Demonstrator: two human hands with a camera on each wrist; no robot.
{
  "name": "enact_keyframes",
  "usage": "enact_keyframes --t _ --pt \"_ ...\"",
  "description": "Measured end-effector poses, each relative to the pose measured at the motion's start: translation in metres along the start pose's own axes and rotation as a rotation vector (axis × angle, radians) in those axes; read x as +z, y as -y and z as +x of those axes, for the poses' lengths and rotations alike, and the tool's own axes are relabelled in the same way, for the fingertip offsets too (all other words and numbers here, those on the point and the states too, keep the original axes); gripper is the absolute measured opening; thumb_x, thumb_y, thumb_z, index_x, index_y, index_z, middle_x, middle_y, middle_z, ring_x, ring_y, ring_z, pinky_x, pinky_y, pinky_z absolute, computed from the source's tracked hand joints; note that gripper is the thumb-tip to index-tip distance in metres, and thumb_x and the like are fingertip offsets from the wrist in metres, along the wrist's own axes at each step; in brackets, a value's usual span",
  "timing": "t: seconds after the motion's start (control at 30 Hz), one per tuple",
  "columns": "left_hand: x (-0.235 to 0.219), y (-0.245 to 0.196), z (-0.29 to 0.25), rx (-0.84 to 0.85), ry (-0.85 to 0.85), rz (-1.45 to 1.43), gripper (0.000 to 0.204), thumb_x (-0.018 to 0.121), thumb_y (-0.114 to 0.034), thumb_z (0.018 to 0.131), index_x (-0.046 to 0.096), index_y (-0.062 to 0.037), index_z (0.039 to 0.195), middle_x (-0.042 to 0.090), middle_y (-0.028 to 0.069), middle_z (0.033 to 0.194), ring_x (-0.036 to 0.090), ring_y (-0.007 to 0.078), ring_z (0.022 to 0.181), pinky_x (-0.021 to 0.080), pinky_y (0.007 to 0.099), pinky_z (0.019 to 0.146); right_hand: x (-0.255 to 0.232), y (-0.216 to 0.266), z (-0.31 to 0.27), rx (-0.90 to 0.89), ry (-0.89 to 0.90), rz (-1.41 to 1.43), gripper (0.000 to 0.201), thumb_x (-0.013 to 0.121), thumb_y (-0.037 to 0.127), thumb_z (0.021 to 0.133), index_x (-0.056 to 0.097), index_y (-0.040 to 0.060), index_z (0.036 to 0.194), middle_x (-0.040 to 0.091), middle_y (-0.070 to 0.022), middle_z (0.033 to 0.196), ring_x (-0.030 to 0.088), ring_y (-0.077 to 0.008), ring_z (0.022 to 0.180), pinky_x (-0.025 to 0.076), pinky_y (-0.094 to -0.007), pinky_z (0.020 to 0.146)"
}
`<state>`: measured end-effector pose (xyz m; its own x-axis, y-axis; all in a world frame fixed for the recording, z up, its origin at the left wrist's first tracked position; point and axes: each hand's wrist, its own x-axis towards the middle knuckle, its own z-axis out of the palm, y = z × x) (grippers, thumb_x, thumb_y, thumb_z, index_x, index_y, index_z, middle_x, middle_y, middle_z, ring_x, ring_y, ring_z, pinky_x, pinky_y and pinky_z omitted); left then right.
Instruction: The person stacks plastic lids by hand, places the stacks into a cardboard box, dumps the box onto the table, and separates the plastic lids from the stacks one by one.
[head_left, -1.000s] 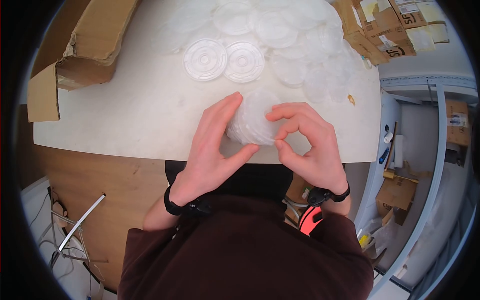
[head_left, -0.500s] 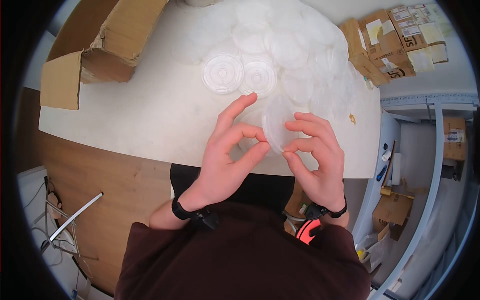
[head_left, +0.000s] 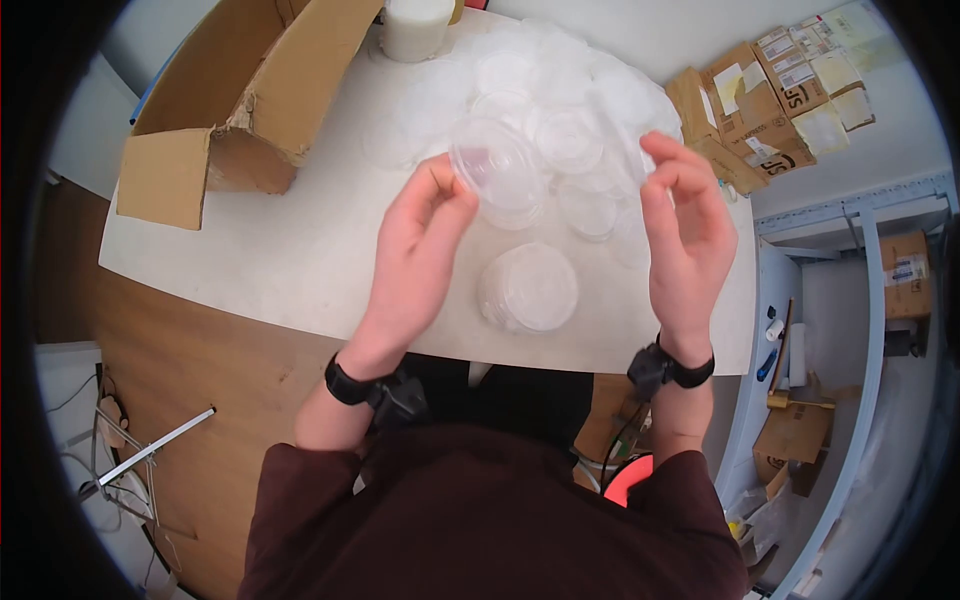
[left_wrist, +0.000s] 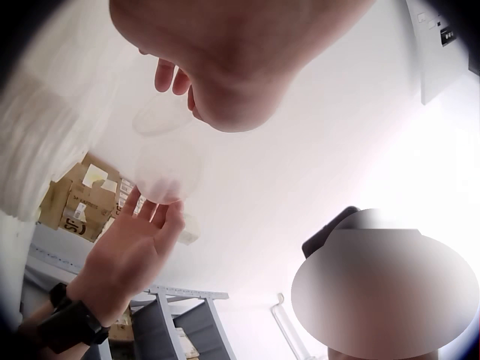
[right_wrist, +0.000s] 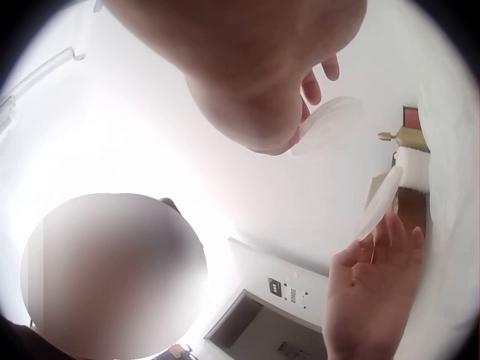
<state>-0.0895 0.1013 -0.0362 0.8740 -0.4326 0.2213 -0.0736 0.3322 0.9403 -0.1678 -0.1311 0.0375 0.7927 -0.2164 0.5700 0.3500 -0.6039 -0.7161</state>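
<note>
In the head view my left hand (head_left: 420, 250), raised over the table, pinches a clear round plastic lid (head_left: 497, 170) by its edge. Farther right, my right hand (head_left: 692, 245) holds a second clear lid (head_left: 617, 137), tilted nearly edge-on and blurred. The right wrist view shows this same lid (right_wrist: 328, 126) at the right fingertips. Below and between the hands, a round stack of translucent lids (head_left: 530, 290) stands near the table's front edge. Many loose clear lids (head_left: 570, 138) lie heaped behind the held ones.
A large open cardboard box (head_left: 250, 165) stands on the table (head_left: 260, 250) at left. A white roll-like object (head_left: 415, 30) sits at the back. More cardboard boxes (head_left: 745, 100) are piled at the back right, and a shelf unit (head_left: 870, 330) stands right of the table.
Both hands have come up and apart from the stack, each now with a lid. Half a second ago they were close together at one upright lid. The head view has shifted too.
</note>
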Motion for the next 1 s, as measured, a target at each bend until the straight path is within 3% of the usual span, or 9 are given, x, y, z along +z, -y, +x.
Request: enact_keyframes --t 0.1,0.17,0.23,0.27,0.4,0.6,0.7,0.8,1.0 --pt "-0.014 0.007 0.034 -0.166 -0.030 -0.033 0.018 0.059 -0.024 0.114 0.063 -0.0060 0.114 0.061 0.0091 0.146 0.061 0.0203 0.130 0.046 0.0368 0.113 0.008 -0.029 0.044 -0.171 -0.069 -0.230 0.007 0.074 0.005 0.098 0.072 0.0026 0.105 0.075 -0.0160 0.133 0.067 -0.0352 0.128 0.050 -0.0442 0.112" --pt "-0.014 0.006 0.042 -0.457 -0.120 -0.156 0.031 0.058 -0.031 0.115 0.062 -0.0051 0.131 0.061 0.0083 0.143 0.064 0.0202 0.126 0.050 0.0369 0.107 0.015 -0.053 0.063 -0.246 -0.067 -0.372 0.010 0.074 0.007 0.098 0.072 0.0021 0.107 0.075 -0.0161 0.133 0.067 -0.0349 0.127 0.051 -0.0437 0.112" --pt "-0.019 0.004 0.035 -0.505 -0.134 -0.174 0.040 0.059 -0.031 0.114 0.057 -0.0044 0.143 0.060 0.0086 0.146 0.065 0.0210 0.127 0.051 0.0372 0.106 0.021 -0.072 0.072 -0.253 0.006 -0.559 0.015 0.076 0.011 0.098 0.074 0.0029 0.111 0.075 -0.0153 0.134 0.068 -0.0360 0.124 0.051 -0.0440 0.111" --pt "-0.024 0.003 0.030 -0.553 -0.148 -0.193 0.050 0.059 -0.032 0.114 0.052 -0.0037 0.155 0.059 0.0090 0.149 0.065 0.0218 0.128 0.052 0.0375 0.105 0.020 -0.074 0.070 -0.254 0.001 -0.554 0.015 0.076 0.011 0.098 0.074 0.0029 0.111 0.075 -0.0153 0.134 0.068 -0.0360 0.124 0.051 -0.0440 0.111" --pt "-0.040 -0.003 -0.007 -0.596 -0.120 -0.206 0.062 0.060 -0.029 0.114 0.043 -0.0030 0.167 0.056 0.0110 0.156 0.064 0.0221 0.131 0.052 0.0380 0.106 0.017 -0.052 0.032 -0.146 0.158 -0.448 0.022 0.079 0.013 0.098 0.076 0.0051 0.118 0.074 -0.0142 0.136 0.068 -0.0380 0.125 0.054 -0.0453 0.108" --pt "-0.029 0.006 -0.053 -0.494 -0.055 -0.157 0.060 0.062 -0.019 0.110 0.046 -0.0031 0.165 0.054 0.0109 0.162 0.060 0.0213 0.137 0.049 0.0383 0.113 0.005 0.020 -0.047 -0.085 0.668 -0.223 0.029 0.089 0.007 0.082 0.073 0.0065 0.107 0.074 -0.0114 0.127 0.068 -0.0375 0.127 0.058 -0.0462 0.104" --pt "-0.017 0.018 -0.070 -0.261 0.199 0.177 0.072 0.071 -0.005 0.099 0.045 -0.0045 0.166 0.050 0.0148 0.167 0.049 0.0299 0.154 0.040 0.0448 0.127 0.007 0.015 -0.071 -0.106 0.616 -0.310 0.027 0.089 0.006 0.081 0.071 0.0066 0.101 0.075 -0.0099 0.123 0.069 -0.0367 0.127 0.059 -0.0457 0.102" --pt "0.004 0.022 -0.071 -0.079 0.245 0.415 0.081 0.075 -0.008 0.095 0.041 -0.0037 0.168 0.044 0.0190 0.171 0.043 0.0364 0.159 0.036 0.0475 0.130 0.007 0.010 -0.082 -0.091 0.568 -0.310 0.025 0.087 0.002 0.081 0.070 0.0059 0.099 0.075 -0.0100 0.124 0.069 -0.0369 0.126 0.059 -0.0459 0.100" --pt "0.021 0.037 -0.074 -0.093 0.237 0.397 0.091 0.084 -0.013 0.092 0.038 -0.0024 0.170 0.043 0.0210 0.170 0.042 0.0395 0.158 0.038 0.0482 0.128 0.008 0.009 -0.090 0.079 0.482 -0.142 0.021 0.081 -0.005 0.084 0.069 0.0031 0.099 0.075 -0.0126 0.125 0.070 -0.0382 0.125 0.059 -0.0457 0.101"
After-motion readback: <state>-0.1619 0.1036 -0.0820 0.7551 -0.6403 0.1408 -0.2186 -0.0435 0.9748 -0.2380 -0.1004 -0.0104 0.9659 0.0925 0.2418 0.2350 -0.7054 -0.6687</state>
